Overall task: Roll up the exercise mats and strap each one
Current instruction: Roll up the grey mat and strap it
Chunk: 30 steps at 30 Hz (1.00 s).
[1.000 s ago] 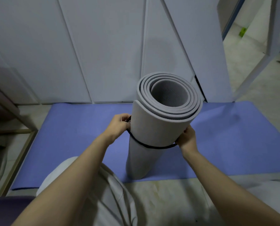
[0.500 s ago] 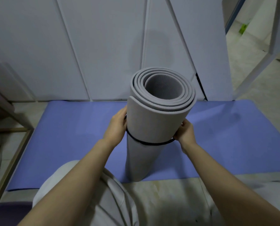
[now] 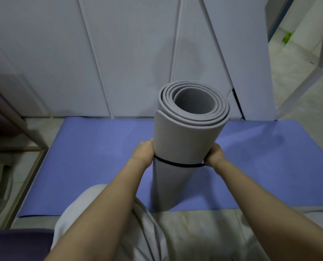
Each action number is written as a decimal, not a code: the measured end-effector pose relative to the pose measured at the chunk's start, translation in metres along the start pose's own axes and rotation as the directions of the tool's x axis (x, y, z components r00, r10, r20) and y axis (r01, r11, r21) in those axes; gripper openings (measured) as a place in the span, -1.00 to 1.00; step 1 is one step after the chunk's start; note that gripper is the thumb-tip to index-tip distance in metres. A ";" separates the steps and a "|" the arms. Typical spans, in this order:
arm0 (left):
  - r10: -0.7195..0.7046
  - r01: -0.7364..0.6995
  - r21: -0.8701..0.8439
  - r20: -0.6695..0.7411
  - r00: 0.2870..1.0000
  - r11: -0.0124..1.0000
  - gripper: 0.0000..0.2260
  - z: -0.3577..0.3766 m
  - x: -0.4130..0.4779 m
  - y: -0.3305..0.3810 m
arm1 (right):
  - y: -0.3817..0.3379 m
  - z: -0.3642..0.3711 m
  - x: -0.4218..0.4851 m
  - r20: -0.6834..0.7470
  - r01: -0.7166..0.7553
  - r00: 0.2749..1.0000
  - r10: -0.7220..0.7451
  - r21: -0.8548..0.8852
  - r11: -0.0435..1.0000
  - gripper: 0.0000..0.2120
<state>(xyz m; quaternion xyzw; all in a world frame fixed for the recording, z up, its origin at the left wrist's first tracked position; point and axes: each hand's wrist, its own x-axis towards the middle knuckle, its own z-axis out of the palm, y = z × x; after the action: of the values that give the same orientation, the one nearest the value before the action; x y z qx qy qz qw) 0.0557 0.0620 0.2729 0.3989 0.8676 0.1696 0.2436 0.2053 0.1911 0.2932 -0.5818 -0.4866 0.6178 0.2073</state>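
A rolled grey foam exercise mat (image 3: 187,140) is standing upright on its end, slightly toward three o'clock of the view's centre, with its spiral top opening toward the camera. Its lower end is resting on the six o'clock edge of a flat blue-violet exercise mat (image 3: 92,162), which is lying spread across the pale floor (image 3: 204,228). A thin black elastic strap (image 3: 177,164) is circling the rolled mat a little below its middle, hugging the foam along the whole visible arc.

The left hand (image 3: 143,152) is clasping the rolled mat at its nine o'clock side, just above the strap. Its fingers are curving out of sight behind the foam, so I cannot tell whether they are spread or pressed together. The right hand (image 3: 214,156) is gripping at the three o'clock side. Its curled fingers appear to be pinching the strap where it is meeting the foam, though that spot is small and shadowed.

White wall panels (image 3: 119,53) are rising at twelve o'clock. A knee in white trousers (image 3: 81,210) is showing at seven o'clock, under the left forearm.
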 end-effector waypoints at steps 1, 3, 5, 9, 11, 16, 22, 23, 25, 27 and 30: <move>-0.004 0.005 -0.008 0.029 1.000 1.000 -0.84 0.002 0.000 -0.001 | 0.004 0.000 0.000 -0.017 -0.006 1.000 0.006 -0.009 1.000 -0.63; -0.035 0.042 -0.131 0.059 0.998 0.991 -0.84 0.006 0.000 -0.003 | 0.008 -0.003 -0.005 -0.009 0.008 1.000 -0.008 0.023 1.000 -0.66; -0.114 0.120 -0.338 0.039 0.993 0.933 -0.87 0.009 -0.001 -0.006 | 0.013 -0.007 -0.016 0.068 0.030 0.997 -0.031 0.021 0.999 -0.70; -0.208 0.174 -0.528 -0.004 0.978 0.831 -0.79 0.011 -0.007 -0.008 | 0.021 -0.012 -0.035 0.220 0.005 0.973 -0.072 0.290 0.957 -0.74; -0.165 0.120 -0.525 -0.040 0.985 0.842 -0.77 0.014 -0.010 -0.004 | 0.017 -0.015 -0.042 0.187 0.022 0.980 -0.071 0.251 0.968 -0.70; -0.126 0.025 -0.571 -0.139 0.982 0.821 -0.70 0.030 -0.012 0.003 | 0.006 -0.013 -0.053 0.013 0.160 0.987 -0.160 -0.154 0.975 -0.69; -0.167 0.055 -0.579 -0.142 0.976 0.814 -0.75 0.049 -0.009 0.012 | 0.005 -0.020 -0.036 -0.084 0.116 0.988 -0.132 -0.171 0.978 -0.71; -0.158 0.055 -0.567 -0.134 0.978 0.822 -0.75 0.051 -0.008 0.013 | 0.007 -0.022 -0.035 -0.096 0.103 0.988 -0.120 -0.170 0.980 -0.67; -0.144 0.049 -0.546 -0.132 0.981 0.836 -0.76 0.055 -0.008 0.013 | 0.013 -0.027 -0.036 -0.084 0.064 0.994 -0.075 -0.127 0.990 -0.66; -0.124 0.031 -0.517 -0.145 0.982 0.855 -0.75 0.057 -0.010 0.013 | 0.018 -0.029 -0.041 -0.026 0.016 1.000 -0.017 -0.039 0.999 -0.67; -0.122 0.041 -0.478 -0.140 0.983 0.878 -0.78 0.056 -0.010 0.010 | 0.020 -0.029 -0.042 0.018 -0.004 1.000 0.003 0.070 0.998 -0.69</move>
<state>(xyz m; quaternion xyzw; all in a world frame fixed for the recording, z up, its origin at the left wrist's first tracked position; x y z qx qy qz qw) 0.0985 0.0663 0.2347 0.2751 0.8333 0.3982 0.2672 0.2485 0.1583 0.3029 -0.5694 -0.4656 0.6401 0.2221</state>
